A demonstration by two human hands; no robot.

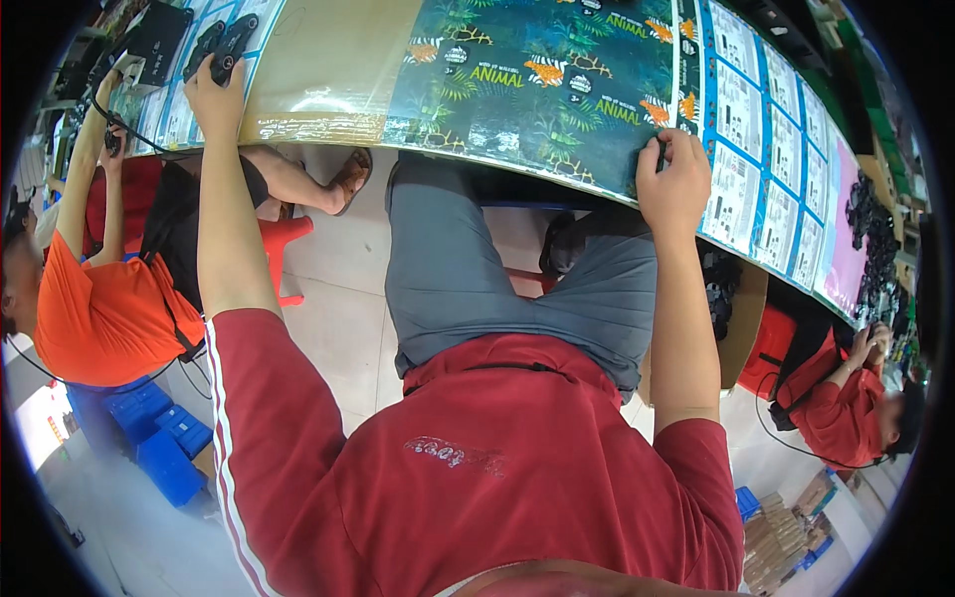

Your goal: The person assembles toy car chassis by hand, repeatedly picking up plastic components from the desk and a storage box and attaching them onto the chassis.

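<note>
Wearer's L hand [215,98]: 2 blk plastic pcs [235,44]; R hand [678,184]: 1 small blk item [662,154]; 1 bench [318,60]; min. 2 co-workers [114,323].

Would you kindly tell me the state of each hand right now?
Left hand: closed, holding a black plastic part.
Right hand: partly closed, apparently on a small dark piece.

I have a long, print-covered worktable [318,75] before me, a pale tiled floor [343,259] beneath, a red plastic stool [282,237] to my left and blue plastic crates [167,466] farther back.
</note>
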